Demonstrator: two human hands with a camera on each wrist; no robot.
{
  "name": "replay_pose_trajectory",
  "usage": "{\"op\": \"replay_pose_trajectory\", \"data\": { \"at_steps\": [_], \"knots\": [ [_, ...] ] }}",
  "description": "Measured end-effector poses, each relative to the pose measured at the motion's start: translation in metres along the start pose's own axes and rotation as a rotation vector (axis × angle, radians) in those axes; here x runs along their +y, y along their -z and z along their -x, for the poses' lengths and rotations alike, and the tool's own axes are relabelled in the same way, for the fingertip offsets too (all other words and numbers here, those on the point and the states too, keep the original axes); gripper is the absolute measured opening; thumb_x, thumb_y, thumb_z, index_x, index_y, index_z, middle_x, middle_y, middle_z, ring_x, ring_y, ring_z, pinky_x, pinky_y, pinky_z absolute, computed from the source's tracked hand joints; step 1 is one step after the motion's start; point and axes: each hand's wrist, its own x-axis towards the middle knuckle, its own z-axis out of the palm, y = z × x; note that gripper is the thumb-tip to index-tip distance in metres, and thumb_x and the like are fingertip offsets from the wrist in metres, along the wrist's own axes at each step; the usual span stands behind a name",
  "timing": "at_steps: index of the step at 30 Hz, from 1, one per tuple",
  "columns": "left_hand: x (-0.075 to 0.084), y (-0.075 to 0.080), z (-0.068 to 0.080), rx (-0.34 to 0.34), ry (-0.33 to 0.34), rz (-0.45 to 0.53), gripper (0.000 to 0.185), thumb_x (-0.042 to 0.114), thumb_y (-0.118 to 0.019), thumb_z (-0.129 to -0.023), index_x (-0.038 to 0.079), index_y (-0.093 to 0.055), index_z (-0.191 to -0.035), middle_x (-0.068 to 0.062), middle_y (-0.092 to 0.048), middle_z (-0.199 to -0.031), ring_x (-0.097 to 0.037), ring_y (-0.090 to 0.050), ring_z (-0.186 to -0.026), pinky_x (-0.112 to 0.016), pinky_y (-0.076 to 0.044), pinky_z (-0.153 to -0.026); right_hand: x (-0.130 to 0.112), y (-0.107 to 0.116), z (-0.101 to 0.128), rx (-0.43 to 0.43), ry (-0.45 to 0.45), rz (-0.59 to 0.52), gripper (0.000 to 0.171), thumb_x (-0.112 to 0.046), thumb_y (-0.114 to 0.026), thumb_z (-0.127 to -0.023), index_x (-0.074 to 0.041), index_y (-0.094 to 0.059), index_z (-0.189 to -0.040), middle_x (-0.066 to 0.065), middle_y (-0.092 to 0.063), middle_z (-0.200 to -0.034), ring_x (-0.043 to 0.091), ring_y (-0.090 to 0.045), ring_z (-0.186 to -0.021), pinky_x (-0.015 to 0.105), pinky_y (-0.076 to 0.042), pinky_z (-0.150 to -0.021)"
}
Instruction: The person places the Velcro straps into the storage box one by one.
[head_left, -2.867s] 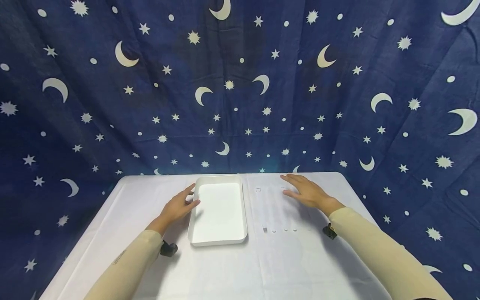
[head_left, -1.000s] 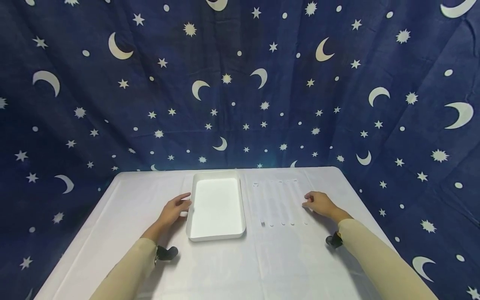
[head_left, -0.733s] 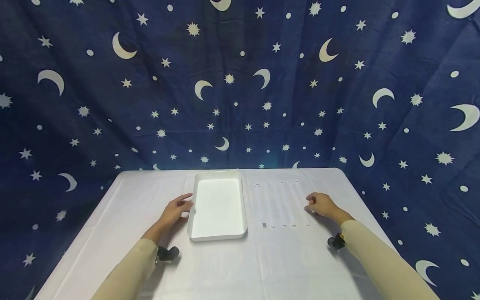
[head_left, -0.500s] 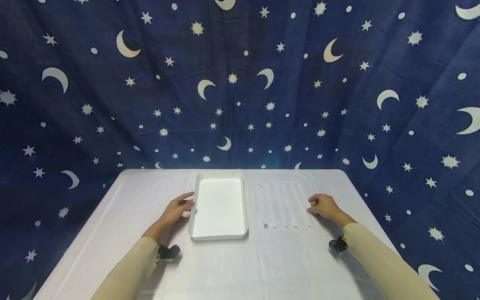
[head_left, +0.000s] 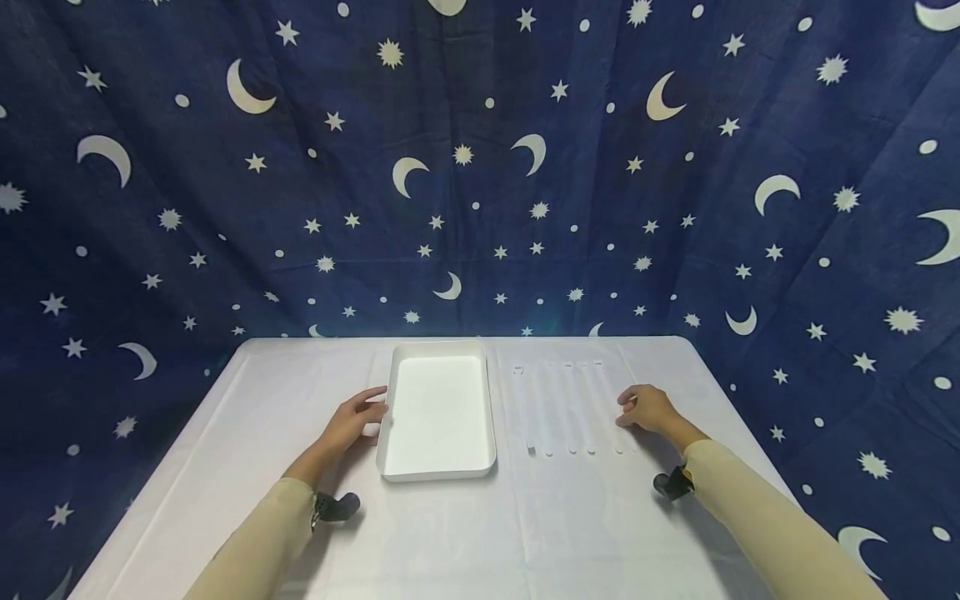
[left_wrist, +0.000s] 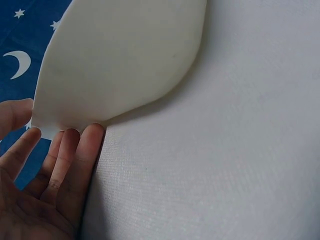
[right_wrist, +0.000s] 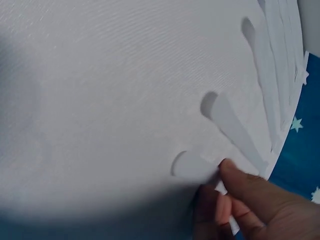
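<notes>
Pinching the rightmost of five white strips (head_left: 618, 410), the right hand (head_left: 647, 408) hasn't lifted it; the tray (head_left: 438, 472) at nine o'clock holds nothing, steadied by the left hand's (head_left: 348, 422) straight fingers.

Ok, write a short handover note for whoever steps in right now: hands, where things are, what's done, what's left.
Left hand: open, fingers against the left wall of the white tray.
Right hand: pinching the rightmost white strip, which lies on the table.
Five strips lie side by side, right of the tray.
Done: nothing in the tray.
Left: probably lift the pinched strip into the tray, then the others.
</notes>
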Motion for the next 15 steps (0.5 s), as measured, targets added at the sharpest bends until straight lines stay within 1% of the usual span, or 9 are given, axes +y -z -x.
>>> {"op": "replay_pose_trajectory", "data": {
  "at_steps": [6,9,12,15],
  "knots": [
    [0.000,-0.001,0.000,0.001,0.000,0.000,0.058,0.029,-0.059,-0.097,0.011,-0.040,-0.149,-0.025,-0.049,-0.142,-0.039,-0.057,-0.120,-0.039,-0.063,-0.083,-0.018,0.005,0.011,0.002,-0.114,0.061,0.026,-0.005,-0.080,-0.074,0.008,-0.064,-0.091,0.013,-0.063,-0.075,0.019,-0.060,-0.063,0.025,-0.051,-0.053],
    [0.000,-0.001,-0.001,-0.005,0.000,-0.001,0.059,0.029,-0.058,-0.098,0.010,-0.039,-0.150,-0.026,-0.048,-0.141,-0.039,-0.057,-0.119,-0.040,-0.063,-0.083,-0.027,0.007,0.015,0.000,-0.156,0.092,0.025,-0.004,-0.080,-0.073,0.007,-0.062,-0.087,0.014,-0.062,-0.074,0.020,-0.060,-0.061,0.025,-0.052,-0.052],
    [-0.001,-0.001,-0.002,-0.009,0.000,0.014,0.060,0.028,-0.058,-0.098,0.009,-0.037,-0.150,-0.027,-0.047,-0.142,-0.039,-0.057,-0.120,-0.042,-0.063,-0.083,-0.030,0.007,0.016,0.000,-0.174,0.096,0.025,-0.003,-0.079,-0.073,0.007,-0.061,-0.087,0.014,-0.062,-0.075,0.020,-0.060,-0.062,0.024,-0.052,-0.052],
    [-0.002,-0.001,-0.003,-0.008,-0.001,0.023,0.061,0.028,-0.058,-0.098,0.008,-0.036,-0.151,-0.028,-0.047,-0.142,-0.040,-0.056,-0.120,-0.043,-0.062,-0.084,-0.027,0.007,0.015,-0.004,-0.175,0.084,0.025,-0.003,-0.079,-0.073,0.008,-0.061,-0.087,0.014,-0.062,-0.075,0.020,-0.060,-0.062,0.024,-0.052,-0.052]
  ]
}}
